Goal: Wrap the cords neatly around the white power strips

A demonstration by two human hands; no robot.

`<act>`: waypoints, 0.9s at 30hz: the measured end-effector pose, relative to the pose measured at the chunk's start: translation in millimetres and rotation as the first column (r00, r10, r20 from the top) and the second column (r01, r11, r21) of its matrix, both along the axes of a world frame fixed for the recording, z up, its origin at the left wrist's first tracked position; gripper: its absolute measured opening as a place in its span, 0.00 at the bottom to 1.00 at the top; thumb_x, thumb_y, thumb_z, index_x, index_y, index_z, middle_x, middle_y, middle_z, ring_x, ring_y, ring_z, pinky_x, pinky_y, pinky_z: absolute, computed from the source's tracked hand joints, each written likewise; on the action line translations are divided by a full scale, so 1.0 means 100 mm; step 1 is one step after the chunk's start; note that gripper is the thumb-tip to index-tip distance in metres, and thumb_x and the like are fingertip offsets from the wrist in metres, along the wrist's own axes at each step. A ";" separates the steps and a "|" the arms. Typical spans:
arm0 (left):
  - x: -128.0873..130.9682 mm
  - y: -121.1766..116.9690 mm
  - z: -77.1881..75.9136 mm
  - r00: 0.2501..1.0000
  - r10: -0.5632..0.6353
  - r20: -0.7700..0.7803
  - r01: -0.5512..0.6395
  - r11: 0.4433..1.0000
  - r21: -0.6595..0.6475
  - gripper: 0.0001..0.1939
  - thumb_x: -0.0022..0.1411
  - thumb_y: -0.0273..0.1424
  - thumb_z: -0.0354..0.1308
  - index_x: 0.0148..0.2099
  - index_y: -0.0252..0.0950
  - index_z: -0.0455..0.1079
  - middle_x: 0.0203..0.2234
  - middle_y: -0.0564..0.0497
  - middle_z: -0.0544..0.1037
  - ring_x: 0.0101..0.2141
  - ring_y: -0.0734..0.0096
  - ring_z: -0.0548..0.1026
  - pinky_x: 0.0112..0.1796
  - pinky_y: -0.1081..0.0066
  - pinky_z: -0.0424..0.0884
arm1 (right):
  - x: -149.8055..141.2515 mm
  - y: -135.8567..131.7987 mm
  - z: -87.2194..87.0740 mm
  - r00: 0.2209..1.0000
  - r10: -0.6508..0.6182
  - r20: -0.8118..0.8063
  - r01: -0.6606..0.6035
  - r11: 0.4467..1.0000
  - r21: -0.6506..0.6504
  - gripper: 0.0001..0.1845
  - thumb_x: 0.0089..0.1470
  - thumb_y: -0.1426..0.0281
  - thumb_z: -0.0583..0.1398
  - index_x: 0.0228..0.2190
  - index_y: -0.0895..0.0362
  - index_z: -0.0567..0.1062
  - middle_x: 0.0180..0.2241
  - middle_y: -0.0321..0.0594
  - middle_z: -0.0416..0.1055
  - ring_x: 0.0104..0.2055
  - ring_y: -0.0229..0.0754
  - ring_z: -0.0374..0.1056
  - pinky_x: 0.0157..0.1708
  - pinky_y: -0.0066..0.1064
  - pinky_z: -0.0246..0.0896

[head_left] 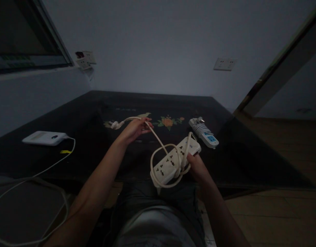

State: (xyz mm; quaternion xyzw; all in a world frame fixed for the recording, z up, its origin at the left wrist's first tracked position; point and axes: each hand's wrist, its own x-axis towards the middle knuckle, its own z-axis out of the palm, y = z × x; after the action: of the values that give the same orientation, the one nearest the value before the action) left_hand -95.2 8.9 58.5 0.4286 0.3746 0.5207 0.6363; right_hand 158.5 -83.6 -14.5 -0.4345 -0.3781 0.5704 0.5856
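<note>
A white power strip (165, 168) with several sockets is tilted above the table's front edge, gripped at its right end by my right hand (198, 167). Its cream cord (158, 138) loops loosely around the strip. My left hand (138, 129) pinches that cord between thumb and fingers, and a length runs taut from there down to the strip. Past my left hand the cord bends left to its plug (115, 125), which is over the far left part of the table. Most of my right fingers are hidden behind the strip.
A second power strip (205, 133), its grey cord wound round it, lies on the dark table (240, 151) at right. A white device (46, 138) with a cable lies at left. Wall sockets (225, 64) are behind, and a grey chair (26, 209) stands at lower left.
</note>
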 end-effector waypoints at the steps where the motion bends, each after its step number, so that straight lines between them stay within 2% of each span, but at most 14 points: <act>1: -0.03 0.01 0.03 0.997 0.000 0.079 0.003 0.999 -0.034 0.09 0.65 0.31 0.51 0.37 0.31 0.68 0.28 0.46 0.77 0.34 0.68 0.77 0.39 0.64 0.74 | 0.00 0.01 0.01 1.000 -0.012 0.009 0.012 1.000 0.009 0.30 0.34 0.56 0.71 0.40 0.54 0.75 0.41 0.42 0.77 0.49 0.53 0.69 0.57 0.50 0.54; 3: -0.10 0.02 0.09 0.972 0.064 0.225 -0.042 0.994 -0.102 0.11 0.67 0.29 0.47 0.35 0.30 0.68 0.29 0.44 0.77 0.36 0.67 0.77 0.41 0.64 0.74 | 0.01 0.02 0.02 0.999 -0.037 0.016 0.037 0.999 0.029 0.30 0.34 0.56 0.71 0.40 0.54 0.75 0.42 0.42 0.77 0.49 0.53 0.69 0.57 0.50 0.53; 5: -0.16 0.05 0.13 0.926 0.181 0.332 -0.133 0.978 -0.163 0.14 0.67 0.27 0.43 0.34 0.31 0.68 0.28 0.45 0.76 0.36 0.68 0.77 0.42 0.66 0.74 | 0.03 0.03 0.01 0.998 -0.065 0.006 0.064 0.997 0.037 0.30 0.34 0.56 0.70 0.41 0.54 0.74 0.42 0.42 0.77 0.50 0.53 0.68 0.57 0.49 0.53; 7: -0.21 0.06 0.15 0.869 0.281 0.406 -0.215 0.956 -0.201 0.14 0.67 0.24 0.42 0.34 0.31 0.68 0.26 0.46 0.75 0.35 0.69 0.77 0.41 0.67 0.74 | 0.07 0.04 -0.02 0.996 -0.094 -0.010 0.094 0.995 0.034 0.29 0.36 0.57 0.70 0.41 0.54 0.74 0.42 0.42 0.77 0.50 0.52 0.68 0.57 0.49 0.54; 9: -0.24 0.07 0.16 0.826 0.327 0.459 -0.250 0.943 -0.222 0.13 0.66 0.23 0.41 0.37 0.32 0.68 0.25 0.48 0.74 0.33 0.69 0.76 0.40 0.66 0.74 | 0.09 0.05 -0.04 0.992 -0.126 -0.020 0.127 0.991 0.038 0.28 0.37 0.57 0.69 0.41 0.54 0.74 0.42 0.42 0.77 0.51 0.52 0.68 0.57 0.49 0.54; 12: -0.25 0.06 0.16 0.807 0.316 0.499 -0.218 0.945 -0.246 0.14 0.67 0.22 0.39 0.37 0.33 0.67 0.20 0.52 0.69 0.26 0.72 0.74 0.37 0.66 0.75 | 0.13 0.08 -0.05 0.986 -0.165 -0.026 0.166 0.984 0.064 0.27 0.37 0.57 0.69 0.40 0.54 0.74 0.42 0.41 0.77 0.51 0.51 0.68 0.58 0.49 0.52; 15: -0.25 0.03 0.18 0.846 0.228 0.481 -0.152 0.970 -0.191 0.16 0.69 0.23 0.37 0.33 0.33 0.64 0.14 0.58 0.58 0.16 0.79 0.64 0.28 0.75 0.71 | 0.17 0.11 -0.04 0.980 -0.196 -0.011 0.197 0.978 0.072 0.26 0.36 0.58 0.70 0.39 0.54 0.74 0.41 0.41 0.77 0.50 0.52 0.68 0.58 0.49 0.52; 18: -0.22 -0.01 0.23 0.939 0.120 0.323 -0.106 0.993 -0.059 0.16 0.69 0.25 0.37 0.33 0.33 0.63 0.12 0.61 0.51 0.12 0.83 0.52 0.17 0.81 0.58 | 0.21 0.14 -0.01 0.985 -0.172 0.016 0.170 0.981 0.089 0.26 0.35 0.57 0.70 0.37 0.55 0.75 0.40 0.42 0.77 0.48 0.52 0.70 0.56 0.48 0.56; 21: -0.09 -0.07 0.25 0.996 0.089 0.009 -0.089 0.993 0.078 0.09 0.69 0.31 0.43 0.38 0.35 0.62 0.13 0.63 0.50 0.11 0.83 0.48 0.15 0.81 0.49 | 0.22 0.17 0.06 0.990 -0.141 0.017 0.138 0.981 0.135 0.25 0.36 0.57 0.70 0.37 0.56 0.75 0.39 0.42 0.77 0.46 0.52 0.71 0.52 0.47 0.61; 24: 0.14 -0.15 0.20 0.946 0.154 -0.286 -0.086 0.968 0.237 0.09 0.67 0.38 0.47 0.44 0.38 0.60 0.16 0.61 0.57 0.13 0.82 0.54 0.16 0.80 0.51 | 0.17 0.22 0.14 0.991 -0.130 0.009 0.128 0.984 0.126 0.24 0.37 0.56 0.69 0.35 0.56 0.75 0.35 0.42 0.78 0.42 0.53 0.73 0.46 0.45 0.66; 27: 0.33 -0.25 0.17 0.822 0.264 -0.504 -0.012 0.894 0.449 0.14 0.66 0.40 0.48 0.48 0.37 0.62 0.21 0.57 0.63 0.19 0.78 0.62 0.22 0.76 0.60 | 0.11 0.27 0.20 0.992 -0.121 0.020 0.118 0.986 0.115 0.24 0.38 0.54 0.68 0.35 0.57 0.75 0.32 0.41 0.78 0.39 0.52 0.74 0.43 0.45 0.68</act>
State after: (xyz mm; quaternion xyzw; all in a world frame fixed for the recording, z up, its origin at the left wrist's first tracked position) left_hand -62.3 -15.8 75.1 0.6596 0.4501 0.4892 0.3508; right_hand 169.8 -56.7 5.6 -0.4299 -0.3911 0.5059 0.6374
